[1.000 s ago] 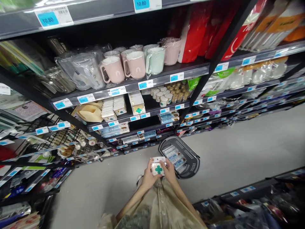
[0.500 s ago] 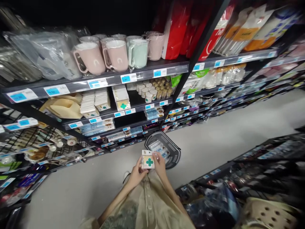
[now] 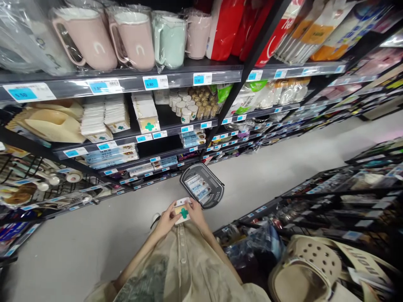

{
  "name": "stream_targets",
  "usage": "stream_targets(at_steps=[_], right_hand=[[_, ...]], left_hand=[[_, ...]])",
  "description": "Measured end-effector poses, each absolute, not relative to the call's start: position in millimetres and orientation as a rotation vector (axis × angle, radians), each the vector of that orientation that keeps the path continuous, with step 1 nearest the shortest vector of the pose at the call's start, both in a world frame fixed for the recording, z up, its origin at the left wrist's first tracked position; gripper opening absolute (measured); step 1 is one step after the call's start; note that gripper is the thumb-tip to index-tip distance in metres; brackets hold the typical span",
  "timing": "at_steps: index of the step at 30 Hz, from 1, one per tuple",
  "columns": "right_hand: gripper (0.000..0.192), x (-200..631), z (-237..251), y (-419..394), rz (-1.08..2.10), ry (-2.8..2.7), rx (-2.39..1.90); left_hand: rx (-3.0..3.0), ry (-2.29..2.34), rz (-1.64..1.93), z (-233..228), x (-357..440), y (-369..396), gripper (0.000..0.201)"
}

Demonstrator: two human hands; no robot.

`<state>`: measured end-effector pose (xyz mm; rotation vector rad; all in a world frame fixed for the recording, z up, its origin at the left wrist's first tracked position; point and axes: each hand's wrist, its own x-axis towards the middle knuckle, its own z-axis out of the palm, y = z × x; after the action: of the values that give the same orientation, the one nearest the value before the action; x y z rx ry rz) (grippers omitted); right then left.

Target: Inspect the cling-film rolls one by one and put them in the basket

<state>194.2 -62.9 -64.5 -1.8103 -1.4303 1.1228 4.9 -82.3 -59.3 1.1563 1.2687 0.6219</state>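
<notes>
Both our forearms reach forward from the waist and converge in front of our khaki shirt [image 3: 189,251], with the hands held on the near side of the grey basket [image 3: 216,178] and a little to its left. Our left hand [image 3: 166,219] is bent in at the wrist, its thumb lying over the front of a small packet [image 3: 182,211]; our right hand [image 3: 195,213] comes in from the other side, its fingers at the upper right corner.

The basket stands on the floor [image 3: 261,167], its walls perforated, and several blue-and-white packs [image 3: 198,188] lie side by side in it. Beyond the basket, on the shelves [image 3: 180,78], we see small white tubs [image 3: 181,108] grouped beside brown-topped jars [image 3: 208,110]; what the tubs hold we cannot tell. Higher up beyond the basket are pink mugs [image 3: 90,40] and a mint mug [image 3: 172,44], wrapped in clear plastic.

The packet sits between our two hands, pinched at both sides, with its green clover mark facing up at us. It is held just short of the basket, outside its rim.
</notes>
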Motion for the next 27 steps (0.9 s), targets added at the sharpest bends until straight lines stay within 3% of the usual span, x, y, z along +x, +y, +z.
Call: stream_targets(at_steps=[7, 17, 27], right_hand=[[0.046, 194.1, -51.2, -60.7, 1.007, -1.491, -1.851], [0.048, 191.1, -54.9, -70.7, 1.033, -1.355, -1.803], [0.046, 184.0, -42.9, -68.4, 1.098, -1.398, -1.687]], left_hand=[[1.207, 1.267, 0.596, -44.7, 4.4, -76.8, 0.072], [1.206, 1.211, 0.540, -38.8, -0.5, -80.3, 0.104], [1.196, 1.280, 0.627, -42.3, -3.6, -83.1, 0.095]])
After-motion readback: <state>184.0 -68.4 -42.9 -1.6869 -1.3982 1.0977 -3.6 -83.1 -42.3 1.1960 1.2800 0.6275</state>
